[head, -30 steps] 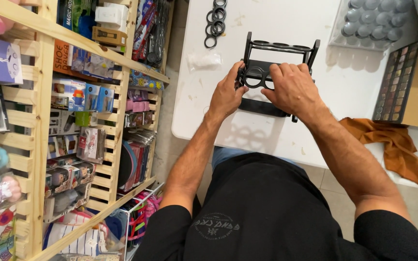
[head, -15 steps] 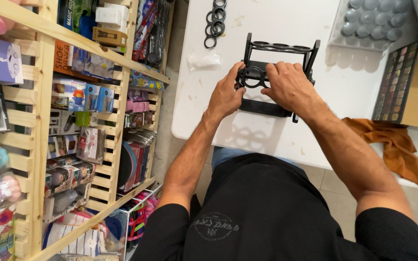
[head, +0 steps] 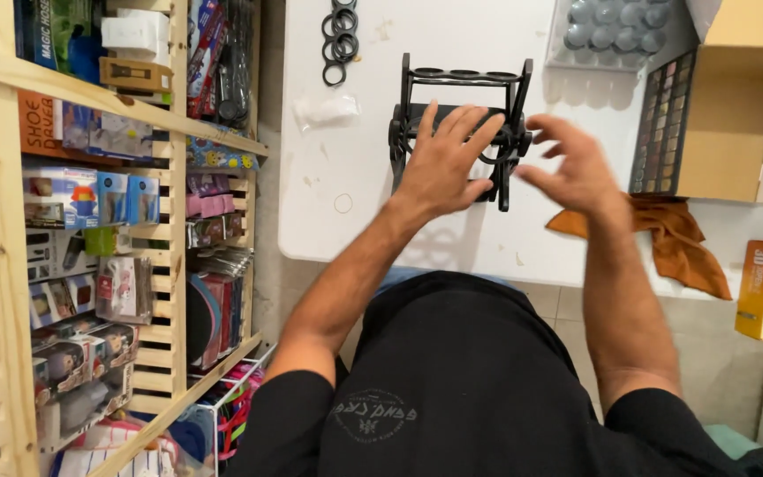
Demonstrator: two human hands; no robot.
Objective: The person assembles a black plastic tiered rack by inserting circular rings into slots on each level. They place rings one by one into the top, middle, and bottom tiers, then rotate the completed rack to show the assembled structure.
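A black plastic rack with ring-shaped holes (head: 463, 81) stands on the white table (head: 364, 212). My left hand (head: 443, 161) lies flat over its front part, fingers spread, touching it without gripping. My right hand (head: 576, 163) hovers just right of the rack, fingers apart and blurred, holding nothing. Several black rings (head: 339, 35) lie in a row at the far left of the table.
A wooden shelf (head: 90, 247) packed with boxed toys stands at the left. A clear tray of grey round pieces (head: 615, 26), a dark palette (head: 661, 124), a cardboard box (head: 744, 97) and an orange cloth (head: 677, 238) lie at the right. A small clear bag (head: 328, 110) rests near the rings.
Both hands have let go of the rack's front part. The left hand now lies open on it and the right hand has pulled away to the right.
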